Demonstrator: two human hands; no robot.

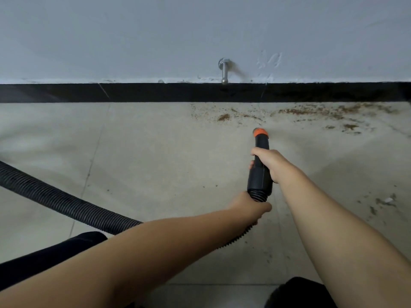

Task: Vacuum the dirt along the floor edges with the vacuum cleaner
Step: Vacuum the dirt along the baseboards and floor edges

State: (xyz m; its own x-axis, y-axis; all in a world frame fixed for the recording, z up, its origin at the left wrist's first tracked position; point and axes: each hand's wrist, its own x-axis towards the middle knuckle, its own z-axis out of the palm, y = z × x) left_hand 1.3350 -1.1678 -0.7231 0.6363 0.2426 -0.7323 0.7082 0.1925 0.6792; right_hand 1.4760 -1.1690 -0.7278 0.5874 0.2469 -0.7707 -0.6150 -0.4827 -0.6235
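Note:
A black vacuum nozzle (260,172) with an orange tip (260,132) points at the floor a little short of the wall. My right hand (270,163) grips the nozzle's middle. My left hand (251,206) holds the ribbed black hose (57,201) just behind the nozzle's collar. The hose runs off to the left edge of the view. Brown dirt (311,112) lies scattered along the floor edge under the black skirting (155,92), mostly ahead and right of the tip.
A metal door stop (224,72) sticks out of the grey wall above the skirting. More crumbs and a white scrap (388,200) lie on the tiled floor at right. My dark-clothed knees show at the bottom left (55,254) and bottom right.

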